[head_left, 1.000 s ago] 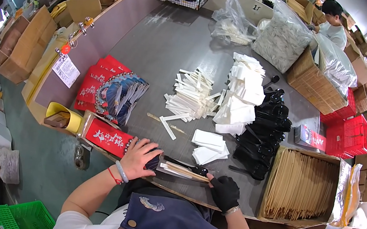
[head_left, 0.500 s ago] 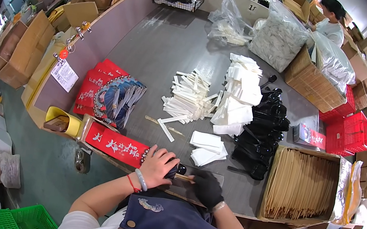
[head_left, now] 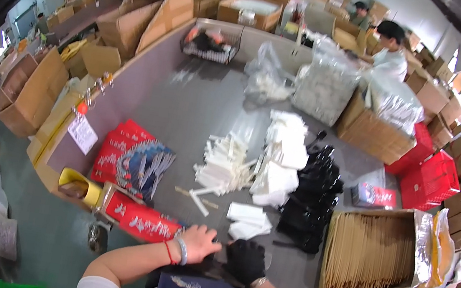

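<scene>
At the table's near edge, my left hand (head_left: 198, 245), bare, with a bangle and a red cord at the wrist, curls over the right end of a red printed paper sleeve (head_left: 142, 219). My right hand (head_left: 247, 261), in a black glove, is closed close beside it; what its fingers hold is hidden. Beyond my right hand lie folded white napkins (head_left: 248, 222). Further off are a heap of thin white paper-wrapped sticks (head_left: 221, 163), a longer pile of white packets (head_left: 281, 157) and a row of black plastic spoons (head_left: 312, 198). More red sleeves (head_left: 130, 156) lie fanned out at left.
An open carton of wooden chopsticks (head_left: 368, 257) stands at the right edge. Behind it are red baskets (head_left: 431, 180) and a carton (head_left: 373, 126) with plastic bags. A yellow holder (head_left: 81, 187) sits at the left edge, a wire basket (head_left: 209, 45) far back. A co-worker (head_left: 392, 52) stands beyond.
The view has tilted up, so the table sits lower in the picture. My right hand has come closer to my left, and the wooden stick in it no longer shows.
</scene>
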The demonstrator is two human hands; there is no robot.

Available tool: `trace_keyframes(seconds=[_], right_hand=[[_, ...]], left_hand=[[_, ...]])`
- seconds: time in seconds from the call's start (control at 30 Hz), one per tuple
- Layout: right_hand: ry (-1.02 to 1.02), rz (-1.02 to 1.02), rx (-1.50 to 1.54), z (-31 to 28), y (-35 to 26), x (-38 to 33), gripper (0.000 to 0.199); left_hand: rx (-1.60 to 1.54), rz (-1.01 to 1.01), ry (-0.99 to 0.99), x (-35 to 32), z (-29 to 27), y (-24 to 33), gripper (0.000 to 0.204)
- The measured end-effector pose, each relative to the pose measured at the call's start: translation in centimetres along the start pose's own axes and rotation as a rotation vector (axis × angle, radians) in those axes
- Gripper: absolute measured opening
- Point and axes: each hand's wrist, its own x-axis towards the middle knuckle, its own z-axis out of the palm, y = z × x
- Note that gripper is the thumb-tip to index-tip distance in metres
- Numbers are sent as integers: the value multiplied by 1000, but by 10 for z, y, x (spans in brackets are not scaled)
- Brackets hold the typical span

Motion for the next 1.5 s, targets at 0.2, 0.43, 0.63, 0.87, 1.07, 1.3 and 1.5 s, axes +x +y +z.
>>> trace_keyframes(seconds=[0.2,0.43,0.63,0.87,1.07,1.3,1.5], right_hand=[[-89,148,59,-29,15,-25,58],[-222,341,-110,-23,47,-56,57],[530,34,296,-64,54,-50,53],[685,-1084,1391,-234,-28,-24,36],[384,-1309,1401,-288,-19,-48,39],[186,-1174,1286,-276,-20,-8,41],[111,-955,1085,-252,-5,8,45]], left_hand=[[132,-3,-57,-27,-59,-15,32],[149,-339,372,-98,-76,-125,61],[-228,-653,408,-109,-58,-143,120],[-305,-917,460,-101,-43,-151,129],[-279,-1028,242,-83,-17,-176,138],[-262,-1022,238,-46,-17,-196,137],[-225,-1031,242,-10,-25,-221,130]])
